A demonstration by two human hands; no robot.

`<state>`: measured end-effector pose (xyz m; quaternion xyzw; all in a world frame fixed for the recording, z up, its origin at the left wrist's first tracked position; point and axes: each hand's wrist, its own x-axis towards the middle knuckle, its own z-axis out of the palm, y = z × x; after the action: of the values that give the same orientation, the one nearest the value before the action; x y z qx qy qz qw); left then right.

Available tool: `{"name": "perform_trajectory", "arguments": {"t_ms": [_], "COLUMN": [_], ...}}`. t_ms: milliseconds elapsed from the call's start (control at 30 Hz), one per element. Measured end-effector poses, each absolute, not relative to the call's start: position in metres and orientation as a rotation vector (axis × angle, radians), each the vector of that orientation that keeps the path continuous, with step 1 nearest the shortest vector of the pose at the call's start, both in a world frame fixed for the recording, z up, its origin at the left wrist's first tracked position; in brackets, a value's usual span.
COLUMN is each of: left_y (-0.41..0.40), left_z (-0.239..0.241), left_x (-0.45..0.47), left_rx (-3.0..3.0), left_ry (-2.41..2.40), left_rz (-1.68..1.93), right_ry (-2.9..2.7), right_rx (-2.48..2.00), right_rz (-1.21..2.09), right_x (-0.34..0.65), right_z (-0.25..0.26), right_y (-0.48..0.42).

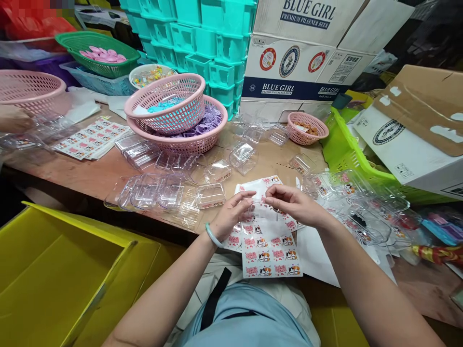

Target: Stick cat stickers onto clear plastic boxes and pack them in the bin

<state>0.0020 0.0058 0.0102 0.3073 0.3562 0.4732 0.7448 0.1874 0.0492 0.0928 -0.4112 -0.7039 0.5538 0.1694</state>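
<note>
My left hand (231, 212) and my right hand (291, 202) meet at the table's near edge, fingers pinched together on a small clear plastic box (259, 208) held between them. Under the hands lies a sheet of cat stickers (271, 255), hanging over the table edge toward my lap. More sticker sheets (258, 185) lie just beyond the hands. A pale green bangle (213, 236) circles my left wrist.
Several empty clear boxes (170, 190) are spread left of my hands; stickered ones (347, 190) pile up on the right. Stacked pink baskets (181, 113), a small pink basket (307, 127), teal crates (202, 33), beer cartons (300, 58) and a yellow bin (61, 274) surround the workspace.
</note>
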Motion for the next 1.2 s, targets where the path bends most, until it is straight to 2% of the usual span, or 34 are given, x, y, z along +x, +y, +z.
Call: {"name": "perform_trajectory", "arguments": {"t_ms": [200,400,533,733,1000,1200], "left_y": [0.010,0.015,0.018,0.018,0.016,0.008], "left_z": [0.026,0.027,0.027,0.019,0.009,0.008], "left_x": [0.004,0.015,0.019,0.016,0.012,0.021], "left_rx": [0.836,0.818,0.779,0.811,0.548,0.500], "left_ry": [0.786,0.945,0.976,0.912,0.778,0.795], "left_rz": [1.016,1.073,1.112,1.063,1.057,1.135], "right_ry": [-2.050,-2.162,-2.003,-1.909,-1.687,-1.823], "right_rx": [-1.141,-1.188,-1.356,-1.292,-1.277,-1.386], "right_rz": [1.594,1.474,1.347,1.528,1.014,1.328], "right_x": [0.193,0.193,0.196,0.193,0.189,0.186], "right_z": [0.092,0.077,0.070,0.070,0.070,0.079], "right_y": [0.061,0.066,0.066,0.066,0.052,0.031]}}
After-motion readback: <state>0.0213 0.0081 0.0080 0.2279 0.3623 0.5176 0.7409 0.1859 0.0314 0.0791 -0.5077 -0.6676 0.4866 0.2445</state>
